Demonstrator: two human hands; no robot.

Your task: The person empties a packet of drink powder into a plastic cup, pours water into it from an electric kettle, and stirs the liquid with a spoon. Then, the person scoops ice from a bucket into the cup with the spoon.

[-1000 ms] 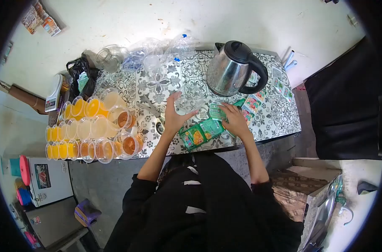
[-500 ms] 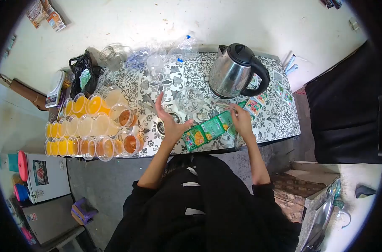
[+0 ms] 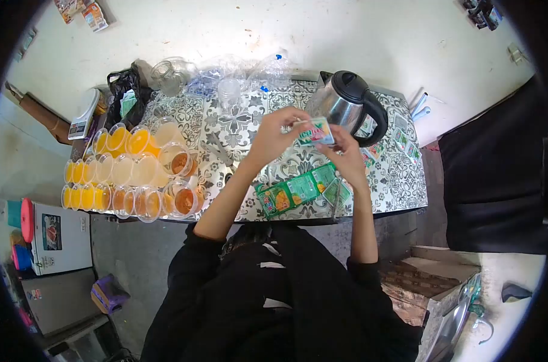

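Observation:
A small drink-powder sachet [image 3: 316, 133], white and green with coloured print, is held up between both my hands above the table. My left hand [image 3: 274, 140] pinches its left side, fingers closed at the edge. The right side is gripped by the fingers of my right hand [image 3: 348, 160]. Below them lies a strip of green sachets [image 3: 292, 190] with orange fruit pictures. Another green sachet [image 3: 336, 192] rests at the strip's right end, with a thin metal utensil [image 3: 336, 208] by it. Just behind the held sachet stands a steel electric kettle [image 3: 334, 99].
Rows of plastic cups [image 3: 122, 171] with yellow, pale and brown contents fill the table's left side. Behind them are a black plastic bag [image 3: 124, 99], a white scale [image 3: 84, 114] and clear plastic packaging [image 3: 237, 75]. More sachets [image 3: 406, 145] lie right of the kettle.
My right hand has lifted a sachet from near the strip. My left hand, open before, has moved up and right and closed on the same sachet. The view has shifted slightly.

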